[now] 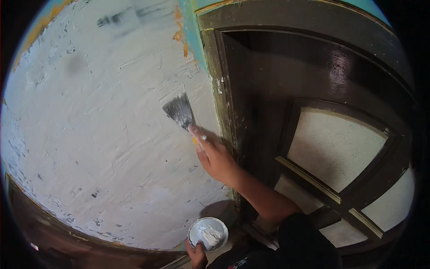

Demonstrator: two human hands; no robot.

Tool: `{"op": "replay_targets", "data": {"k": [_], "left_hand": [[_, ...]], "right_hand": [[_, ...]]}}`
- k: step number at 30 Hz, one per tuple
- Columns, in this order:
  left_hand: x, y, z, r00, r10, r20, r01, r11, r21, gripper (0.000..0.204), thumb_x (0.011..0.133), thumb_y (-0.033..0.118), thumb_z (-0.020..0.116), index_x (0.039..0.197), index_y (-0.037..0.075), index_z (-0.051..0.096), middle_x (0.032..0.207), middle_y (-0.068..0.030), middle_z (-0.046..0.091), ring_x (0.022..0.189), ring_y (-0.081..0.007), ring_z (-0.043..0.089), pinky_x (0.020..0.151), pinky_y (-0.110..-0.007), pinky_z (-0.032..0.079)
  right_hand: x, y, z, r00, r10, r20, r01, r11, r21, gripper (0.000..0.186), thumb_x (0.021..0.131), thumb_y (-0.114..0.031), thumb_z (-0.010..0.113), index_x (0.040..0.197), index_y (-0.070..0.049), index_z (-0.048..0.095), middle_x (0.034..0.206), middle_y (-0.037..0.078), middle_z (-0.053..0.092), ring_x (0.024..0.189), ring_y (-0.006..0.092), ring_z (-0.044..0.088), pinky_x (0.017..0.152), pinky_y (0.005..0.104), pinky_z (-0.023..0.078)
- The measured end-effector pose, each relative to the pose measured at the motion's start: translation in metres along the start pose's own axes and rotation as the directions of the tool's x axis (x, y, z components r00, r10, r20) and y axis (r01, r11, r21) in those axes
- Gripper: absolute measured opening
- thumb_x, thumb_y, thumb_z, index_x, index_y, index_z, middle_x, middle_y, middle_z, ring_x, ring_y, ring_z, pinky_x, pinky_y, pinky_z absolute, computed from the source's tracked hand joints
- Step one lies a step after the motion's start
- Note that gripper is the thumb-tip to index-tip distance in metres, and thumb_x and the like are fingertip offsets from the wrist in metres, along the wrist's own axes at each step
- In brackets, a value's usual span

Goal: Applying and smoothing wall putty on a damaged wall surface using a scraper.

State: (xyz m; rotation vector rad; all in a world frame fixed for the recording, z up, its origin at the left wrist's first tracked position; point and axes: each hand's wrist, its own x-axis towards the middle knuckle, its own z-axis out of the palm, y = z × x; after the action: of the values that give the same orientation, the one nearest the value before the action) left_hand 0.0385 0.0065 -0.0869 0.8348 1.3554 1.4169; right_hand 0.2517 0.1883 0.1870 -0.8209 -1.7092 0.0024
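My right hand (216, 157) grips a putty knife (180, 110) by its handle, a bit of yellow showing under the fingers. The wide grey blade, smeared with white, lies against the wall (103, 148), which is coated in streaky white filler. Low in the picture, my left hand (196, 256) holds a small round tub (193, 233) by its rim, with the thumb over the edge inside. A lump of white putty (212, 236) sits in the tub. White smears show on a right-hand finger.
Right of the wall stands a dark wooden door frame (222, 89) with a dark door and pale panels (336, 143). Turquoise and orange old paint (181, 33) shows along the coated patch's upper right edge. Dark brown woodwork (49, 224) runs along the lower left.
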Motion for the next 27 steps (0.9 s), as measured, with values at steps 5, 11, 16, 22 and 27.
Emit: {"op": "replay_targets", "data": {"k": [5,11,16,22,27], "left_hand": [[0.001,-0.011,-0.024,0.955,-0.288,-0.076,0.298,0.933,0.203,0.059,0.084,0.015,0.057,0.135,0.006,0.03,0.114,-0.0125,0.051,0.091,-0.024,0.05,0.074,-0.036,0.042],[0.002,-0.017,-0.025,0.988,-0.154,-0.023,0.156,0.968,0.195,0.058,0.084,0.013,0.056,0.135,0.005,0.03,0.114,-0.0119,0.052,0.095,-0.0233,0.05,0.079,-0.035,0.041],[-0.002,0.017,0.008,0.994,0.044,0.1,-0.039,0.998,-0.048,0.05,0.079,-0.001,0.048,0.127,0.003,0.035,0.116,-0.0122,0.049,0.104,-0.021,0.047,0.091,-0.031,0.037],[0.004,0.008,0.003,0.988,0.088,0.126,-0.088,0.996,-0.001,0.048,0.078,-0.001,0.049,0.125,0.002,0.038,0.114,-0.0118,0.05,0.102,-0.021,0.049,0.09,-0.031,0.037],[-0.001,-0.003,-0.016,0.978,-0.189,0.085,0.18,0.978,0.108,0.056,0.084,0.012,0.055,0.134,0.005,0.032,0.115,-0.013,0.051,0.098,-0.0234,0.05,0.083,-0.034,0.04]], "right_hand": [[-0.096,0.022,0.011,0.975,0.141,0.173,-0.121,0.986,-0.118,0.059,0.081,-0.003,0.051,0.136,-0.015,0.033,0.083,0.017,0.057,0.072,0.0373,0.056,0.068,0.0399,0.048],[-0.168,0.036,-0.008,0.948,0.191,0.253,-0.189,0.981,-0.035,0.05,0.084,-0.002,0.046,0.132,-0.004,0.036,0.087,0.017,0.055,0.076,0.0312,0.055,0.071,0.0367,0.045],[-0.033,0.018,-0.032,0.996,-0.049,-0.07,0.049,0.999,-0.003,0.043,0.087,-0.002,0.043,0.13,0.002,0.037,0.093,0.019,0.055,0.08,0.031,0.055,0.076,0.0359,0.045],[-0.02,0.027,-0.012,0.999,0.027,-0.042,-0.02,0.989,0.145,0.04,0.09,-0.006,0.041,0.129,0.001,0.039,0.117,0.021,0.052,0.109,0.0328,0.051,0.092,0.0352,0.039],[-0.218,0.066,0.008,0.888,0.405,0.22,-0.417,0.909,0.011,0.04,0.087,-0.004,0.043,0.127,0.002,0.042,0.111,0.023,0.054,0.102,0.0328,0.054,0.088,0.0364,0.041]]}}
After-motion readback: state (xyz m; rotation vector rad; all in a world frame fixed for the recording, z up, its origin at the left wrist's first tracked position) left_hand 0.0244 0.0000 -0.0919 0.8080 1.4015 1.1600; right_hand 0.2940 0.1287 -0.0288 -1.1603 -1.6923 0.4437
